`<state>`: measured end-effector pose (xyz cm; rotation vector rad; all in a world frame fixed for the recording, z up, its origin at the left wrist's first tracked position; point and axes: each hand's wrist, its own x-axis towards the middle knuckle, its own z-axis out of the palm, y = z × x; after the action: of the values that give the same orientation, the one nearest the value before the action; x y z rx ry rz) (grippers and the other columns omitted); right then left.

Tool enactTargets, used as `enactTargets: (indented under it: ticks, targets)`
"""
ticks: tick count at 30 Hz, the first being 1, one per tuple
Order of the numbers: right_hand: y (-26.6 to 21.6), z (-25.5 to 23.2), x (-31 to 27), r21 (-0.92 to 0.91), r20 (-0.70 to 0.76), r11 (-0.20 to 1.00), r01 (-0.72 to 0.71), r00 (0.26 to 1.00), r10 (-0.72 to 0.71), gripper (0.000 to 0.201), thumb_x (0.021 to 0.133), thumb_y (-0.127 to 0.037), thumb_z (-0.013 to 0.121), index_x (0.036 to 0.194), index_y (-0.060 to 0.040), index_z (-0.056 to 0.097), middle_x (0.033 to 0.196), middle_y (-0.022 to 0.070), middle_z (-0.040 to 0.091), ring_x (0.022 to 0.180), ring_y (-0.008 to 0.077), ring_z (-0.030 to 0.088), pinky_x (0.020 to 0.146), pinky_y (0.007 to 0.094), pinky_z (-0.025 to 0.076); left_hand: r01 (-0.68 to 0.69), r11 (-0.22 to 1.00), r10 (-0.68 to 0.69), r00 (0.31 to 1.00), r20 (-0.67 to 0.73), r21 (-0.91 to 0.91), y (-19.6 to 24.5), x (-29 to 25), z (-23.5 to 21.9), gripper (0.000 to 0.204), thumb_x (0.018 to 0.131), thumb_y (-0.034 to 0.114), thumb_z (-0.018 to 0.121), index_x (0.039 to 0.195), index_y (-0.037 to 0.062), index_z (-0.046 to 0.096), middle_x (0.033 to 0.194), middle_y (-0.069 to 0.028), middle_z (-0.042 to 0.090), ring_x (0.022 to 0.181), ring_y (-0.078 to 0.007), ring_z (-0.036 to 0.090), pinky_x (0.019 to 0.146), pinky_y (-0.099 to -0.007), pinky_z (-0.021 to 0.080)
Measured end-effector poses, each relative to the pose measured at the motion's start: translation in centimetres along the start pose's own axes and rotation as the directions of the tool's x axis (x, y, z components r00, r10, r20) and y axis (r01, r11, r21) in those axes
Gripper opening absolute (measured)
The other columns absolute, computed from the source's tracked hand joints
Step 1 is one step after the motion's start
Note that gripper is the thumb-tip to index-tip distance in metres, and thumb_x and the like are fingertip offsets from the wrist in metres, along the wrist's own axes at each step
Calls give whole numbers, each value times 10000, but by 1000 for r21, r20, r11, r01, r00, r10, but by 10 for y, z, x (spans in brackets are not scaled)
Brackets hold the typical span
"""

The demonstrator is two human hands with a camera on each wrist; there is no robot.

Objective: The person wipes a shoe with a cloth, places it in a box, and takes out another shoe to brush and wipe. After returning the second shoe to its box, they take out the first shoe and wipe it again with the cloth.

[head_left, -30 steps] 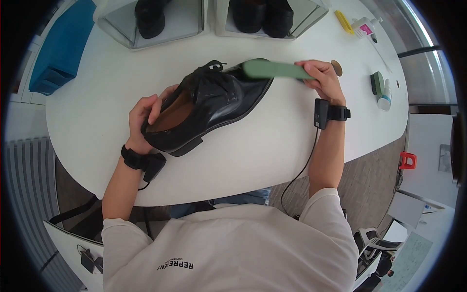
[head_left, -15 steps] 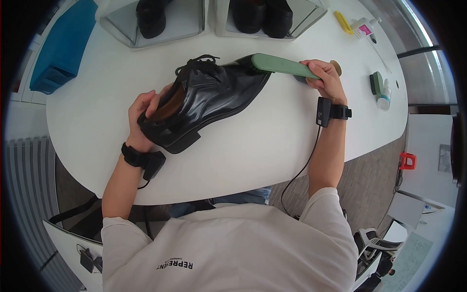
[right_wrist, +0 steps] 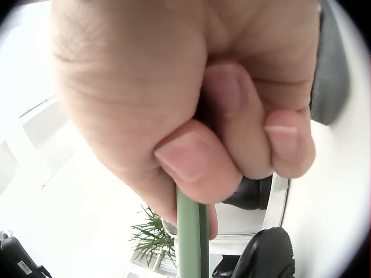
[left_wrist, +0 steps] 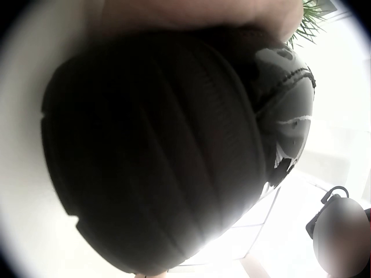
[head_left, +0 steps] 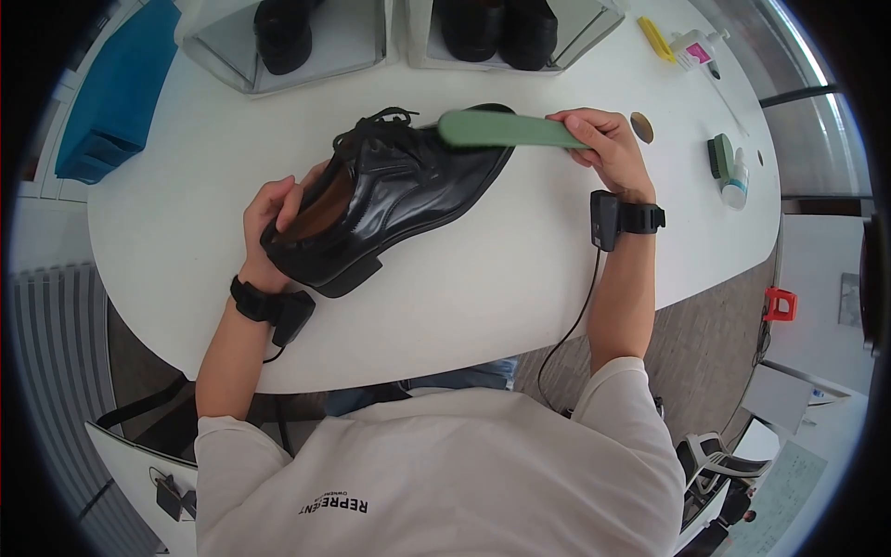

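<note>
A black lace-up shoe (head_left: pixel 399 200) is held tilted over the white table, its toe toward the upper right. The left hand (head_left: pixel 269 227) grips it at the heel, fingers at the opening. In the left wrist view the dark heel and sole (left_wrist: pixel 156 150) fill most of the picture. The right hand (head_left: pixel 608 148) pinches the handle of a green brush (head_left: pixel 506 129), whose head lies over the shoe's upper near the laces; its bristles are hidden. In the right wrist view, thumb and fingers of the right hand (right_wrist: pixel 220 127) close round the green handle (right_wrist: pixel 190 237).
Two white boxes (head_left: pixel 320 85) (head_left: pixel 577 63) with black shoes stand at the back. A blue holder (head_left: pixel 121 97) lies at the left. On the right are a yellow object (head_left: pixel 655 41), a white bottle (head_left: pixel 691 51), a small green brush (head_left: pixel 722 158) and another bottle (head_left: pixel 735 188).
The right hand and brush have moved left from the toe toward the laces since half a second ago. Compared with a second ago, the shoe is rolled differently in the left hand.
</note>
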<state>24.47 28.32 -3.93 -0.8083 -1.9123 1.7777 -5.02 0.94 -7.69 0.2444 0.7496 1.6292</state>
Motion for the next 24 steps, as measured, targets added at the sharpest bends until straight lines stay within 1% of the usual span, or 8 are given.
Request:
enactTargets:
  ticks: [7, 10, 11, 13, 16, 18, 22, 24]
  targets:
    - [-4, -2, -1, -36, 9, 999, 16, 1000, -16, 242, 919, -200, 625, 1004, 8, 714, 653, -18, 565, 511, 50, 321, 474, 205, 254, 21, 999, -19, 999, 40, -32, -1, 0, -2, 539, 968, 227, 347, 441, 120, 332, 1284, -160, 566, 896, -213, 624, 788, -273, 489]
    - [1, -13, -3, -64, -89, 998, -5, 996, 0, 244, 922, -201, 619, 998, 11, 715, 620, -30, 528, 506, 49, 318, 471, 208, 241, 41, 997, -34, 992, 118, -60, 0, 2, -12, 542, 970, 223, 342, 437, 120, 337, 1282, -171, 563, 975, -229, 622, 842, -283, 488]
    - [3, -23, -4, -60, -75, 998, -4, 997, 0, 247, 923, -203, 618, 998, 11, 713, 608, -35, 513, 503, 46, 317, 470, 210, 239, 42, 997, -34, 992, 120, -60, -1, 1, -11, 542, 970, 223, 342, 437, 120, 337, 1282, -171, 563, 975, -229, 622, 842, -283, 488]
    - [5, -29, -1, -56, -60, 998, 1, 998, -4, 249, 923, -205, 616, 999, 12, 712, 597, -40, 499, 500, 43, 316, 469, 213, 238, -14, 999, 15, 999, -34, 34, -2, -2, 1, 550, 971, 221, 337, 431, 120, 339, 1277, -182, 563, 1022, -240, 613, 879, -295, 481]
    - [4, -25, -2, -42, -123, 998, -38, 992, 33, 253, 925, -205, 614, 1006, 15, 708, 592, -46, 483, 498, 36, 311, 464, 218, 229, -19, 1000, 19, 999, 51, 0, -3, -1, -2, 552, 972, 222, 334, 429, 121, 341, 1266, -191, 569, 1042, -244, 608, 902, -302, 474]
    - [3, -7, 1, -11, 5, 1000, -5, 1000, 5, 247, 929, -204, 611, 1019, 5, 707, 611, -41, 509, 496, 34, 315, 463, 212, 247, 5, 999, -3, 998, 65, -32, -3, 0, -6, 552, 972, 223, 335, 430, 120, 341, 1269, -187, 569, 1038, -243, 609, 900, -300, 475]
    - [2, 16, 6, 68, 71, 998, -15, 997, 10, 234, 929, -212, 621, 1027, -22, 714, 653, -32, 560, 501, 39, 336, 477, 201, 289, 69, 992, -46, 979, 200, -106, 1, 5, -18, 549, 973, 222, 337, 434, 117, 345, 1270, -171, 573, 1029, -243, 612, 900, -290, 476]
    - [3, 12, 4, 59, 61, 998, -22, 998, 18, 230, 925, -207, 623, 1021, -20, 716, 651, -32, 558, 502, 38, 333, 476, 200, 283, 69, 992, -47, 980, 192, -110, 0, 4, -16, 551, 974, 220, 336, 433, 118, 344, 1270, -166, 574, 1028, -243, 612, 897, -288, 478]
